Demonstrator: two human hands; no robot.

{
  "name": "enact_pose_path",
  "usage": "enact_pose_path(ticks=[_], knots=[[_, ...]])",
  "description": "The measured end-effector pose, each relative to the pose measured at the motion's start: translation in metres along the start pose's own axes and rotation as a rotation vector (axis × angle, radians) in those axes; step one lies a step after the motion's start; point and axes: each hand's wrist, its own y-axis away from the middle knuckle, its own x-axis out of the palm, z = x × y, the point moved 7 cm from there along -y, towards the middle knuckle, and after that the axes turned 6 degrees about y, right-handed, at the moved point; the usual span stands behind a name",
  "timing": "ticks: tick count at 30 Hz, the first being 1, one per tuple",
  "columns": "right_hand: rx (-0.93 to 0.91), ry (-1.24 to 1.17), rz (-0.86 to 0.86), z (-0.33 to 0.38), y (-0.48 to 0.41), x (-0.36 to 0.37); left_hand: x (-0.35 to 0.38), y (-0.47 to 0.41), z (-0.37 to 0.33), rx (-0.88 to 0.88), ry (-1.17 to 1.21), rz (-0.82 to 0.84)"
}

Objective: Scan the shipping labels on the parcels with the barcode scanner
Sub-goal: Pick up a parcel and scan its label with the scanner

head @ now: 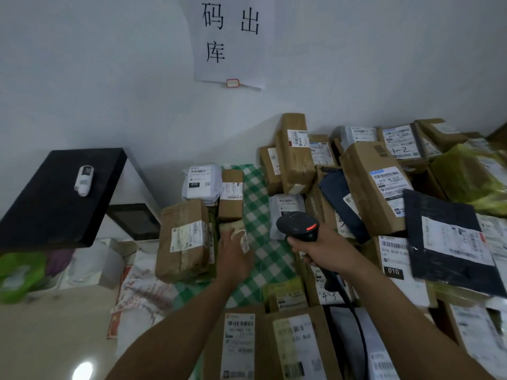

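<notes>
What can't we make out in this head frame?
Head view:
- Small brown parcel: label motion-blurred and partly covered by the left hand; grip unclear.
- Barcode scanner: handle hidden inside the right hand; scan window faces away.
- Front cartons: cut off by the bottom edge.
- Rear parcel labels: print too small to read.

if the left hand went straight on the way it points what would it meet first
Most likely the small brown parcel just ahead of the left hand, perhaps already touching it; blur hides the contact. A taller brown parcel lies beyond.
</notes>
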Motion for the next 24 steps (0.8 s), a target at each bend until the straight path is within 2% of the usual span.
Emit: enact_pose_path(ticks=[3, 5, 11, 16, 20, 24], knots=[[0.046, -0.001, 0.037, -0.01, 0.005, 0.013, 0.016, 0.007, 0.028, -0.102, -0.126, 0.068], [0.073, -0.002, 0.027, -0.017, 0.005, 0.017, 0.023, 0.004, 0.039, -0.144, -0.126, 0.082], [0.08, 0.028, 0.015, -0.024, 0.002, 0.017, 0.038, -0.001, 0.047, -0.293, 0.137, 0.012], [0.096, 0.027, 0.01, -0.027, 0.002, 0.012, 0.057, 0.002, 0.062, -0.48, 0.308, 0.076], [0.083, 0.013, 0.012, -0.029, 0.004, 0.009, 0.057, 0.005, 0.068, -0.424, 0.326, 0.067], [0.069, 0.028, -0.003, -0.028, 0.011, 0.006, 0.04, 0.02, 0.047, -0.221, 0.512, 0.094]])
